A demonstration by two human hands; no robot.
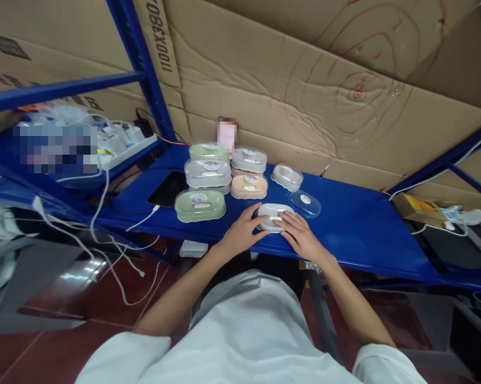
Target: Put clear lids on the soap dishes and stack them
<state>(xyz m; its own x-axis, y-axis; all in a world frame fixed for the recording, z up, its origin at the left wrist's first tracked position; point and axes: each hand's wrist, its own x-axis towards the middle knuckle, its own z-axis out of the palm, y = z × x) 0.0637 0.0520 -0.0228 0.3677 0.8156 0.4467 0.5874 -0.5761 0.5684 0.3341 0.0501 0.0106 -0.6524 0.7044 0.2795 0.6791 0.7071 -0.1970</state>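
Observation:
A pale grey oval plastic box (271,209) lies at the front edge of the blue table, with a small cream bar on its middle. My left hand (243,230) grips its left end, fingers and thumb around the side. From the right, my right hand (303,236) curls over the box's right half, its fingers hiding that part. Just behind my right hand rests a loose clear lid (302,204) with a round white label. Further back stands another grey oval box (287,177) under a clear lid. I cannot tell whether the held box has a lid on.
Left of my hands, green (190,209), grey (198,177) and peach (256,189) lidded boxes stand, some stacked. A black phone (168,188) and a white cable (144,217) lie at the table's left. Cardboard (264,96) walls the back. Blue shelf posts (138,53) rise left.

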